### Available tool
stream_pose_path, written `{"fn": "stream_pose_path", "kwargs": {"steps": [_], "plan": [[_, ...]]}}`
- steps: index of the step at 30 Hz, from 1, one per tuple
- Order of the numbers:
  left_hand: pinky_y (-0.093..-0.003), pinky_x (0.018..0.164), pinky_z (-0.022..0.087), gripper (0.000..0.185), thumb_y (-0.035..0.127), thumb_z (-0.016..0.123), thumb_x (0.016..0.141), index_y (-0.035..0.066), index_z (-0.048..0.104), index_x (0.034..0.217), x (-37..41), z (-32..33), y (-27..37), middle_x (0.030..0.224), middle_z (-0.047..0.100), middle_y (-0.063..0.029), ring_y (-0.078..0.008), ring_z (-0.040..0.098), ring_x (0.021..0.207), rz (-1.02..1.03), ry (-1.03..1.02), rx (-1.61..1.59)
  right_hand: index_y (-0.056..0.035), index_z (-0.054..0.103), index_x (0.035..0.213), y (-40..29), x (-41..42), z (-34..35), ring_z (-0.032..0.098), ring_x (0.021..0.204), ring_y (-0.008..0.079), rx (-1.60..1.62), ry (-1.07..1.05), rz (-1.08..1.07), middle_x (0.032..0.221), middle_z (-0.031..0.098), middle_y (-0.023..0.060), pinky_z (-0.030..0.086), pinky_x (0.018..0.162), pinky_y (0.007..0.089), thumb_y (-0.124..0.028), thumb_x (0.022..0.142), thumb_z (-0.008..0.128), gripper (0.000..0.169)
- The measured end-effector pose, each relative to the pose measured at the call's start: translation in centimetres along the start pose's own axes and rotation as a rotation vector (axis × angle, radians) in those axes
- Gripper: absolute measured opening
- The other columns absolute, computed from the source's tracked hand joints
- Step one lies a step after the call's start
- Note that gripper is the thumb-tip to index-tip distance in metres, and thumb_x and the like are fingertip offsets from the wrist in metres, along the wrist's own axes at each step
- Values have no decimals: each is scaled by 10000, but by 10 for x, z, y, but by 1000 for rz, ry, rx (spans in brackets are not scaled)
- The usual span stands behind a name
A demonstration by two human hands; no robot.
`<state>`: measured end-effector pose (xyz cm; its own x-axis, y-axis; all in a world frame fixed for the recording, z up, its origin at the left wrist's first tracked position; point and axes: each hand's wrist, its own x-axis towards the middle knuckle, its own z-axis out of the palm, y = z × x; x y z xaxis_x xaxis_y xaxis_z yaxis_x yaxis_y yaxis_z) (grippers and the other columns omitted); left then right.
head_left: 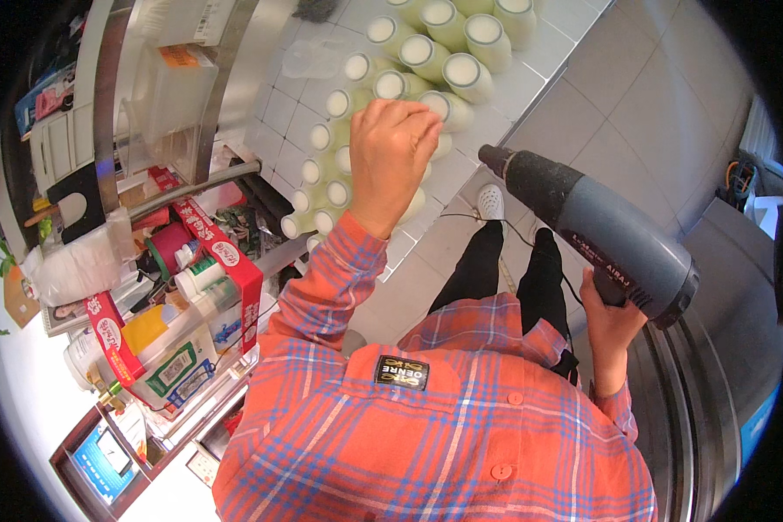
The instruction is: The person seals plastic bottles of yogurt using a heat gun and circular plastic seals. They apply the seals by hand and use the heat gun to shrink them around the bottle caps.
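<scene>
My right hand (610,320) is closed round the grip of a dark grey heat gun (613,231). Its black nozzle points up and left, towards several clear bottles (486,39) of pale green contents with round white tops. The bottles stand close together on a white tiled surface. Over their near right part is my left hand (395,160), back up, its fingers bent and drawn together beside the white top of one bottle (457,111). Whether the fingertips touch that bottle or pinch anything is hidden. Some bottles are partly covered by my left hand and forearm.
On the left, a red-edged box (248,287) holds tubs and packets below a shelf with a clear plastic container (169,104). A thin black cord (564,287) hangs near my legs. A rounded metal object (685,404) stands at the lower right.
</scene>
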<state>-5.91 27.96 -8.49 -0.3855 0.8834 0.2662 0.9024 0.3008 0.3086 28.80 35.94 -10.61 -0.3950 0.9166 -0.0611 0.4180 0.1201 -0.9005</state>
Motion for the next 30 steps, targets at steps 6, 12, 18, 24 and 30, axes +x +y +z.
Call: {"fn": "stream_pose_path", "kwargs": {"steps": [6,12,18,24,30], "plan": [[-392,853,440,133,158,774,836,80,758,942,-2,-3,-2,1020,724,-29,-254,621,971,-2,-9,10,36,487,1343,-3,23,12,646,1099,221,-95,-42,-76,1212,644,124,517,962,339,0,759,854,691],[-392,843,441,104,132,759,836,74,733,918,0,0,-2,1017,719,-34,-259,627,959,-28,5,9,9,595,1229,-21,45,28,676,1012,204,-27,-17,-84,1128,683,94,533,913,328,-20,755,866,547],[-393,840,483,112,62,756,821,54,727,929,-4,-15,1,998,721,-60,-282,653,930,-123,112,-43,5,678,1077,-51,73,53,655,891,152,-8,-18,-160,995,703,48,523,851,289,-63,745,878,394],[-356,811,500,158,16,768,815,58,739,964,-27,-53,10,989,731,-76,-257,674,887,-228,238,-70,-3,695,1072,-63,99,78,656,886,157,-173,-46,-347,976,710,62,515,853,292,-109,733,888,405],[-359,782,474,173,38,788,803,80,738,963,-51,-72,23,993,730,-44,-229,657,854,-276,300,-92,-5,698,1100,-77,120,101,678,922,184,-252,-29,-460,1009,722,92,525,861,311,-153,730,897,446]]}}
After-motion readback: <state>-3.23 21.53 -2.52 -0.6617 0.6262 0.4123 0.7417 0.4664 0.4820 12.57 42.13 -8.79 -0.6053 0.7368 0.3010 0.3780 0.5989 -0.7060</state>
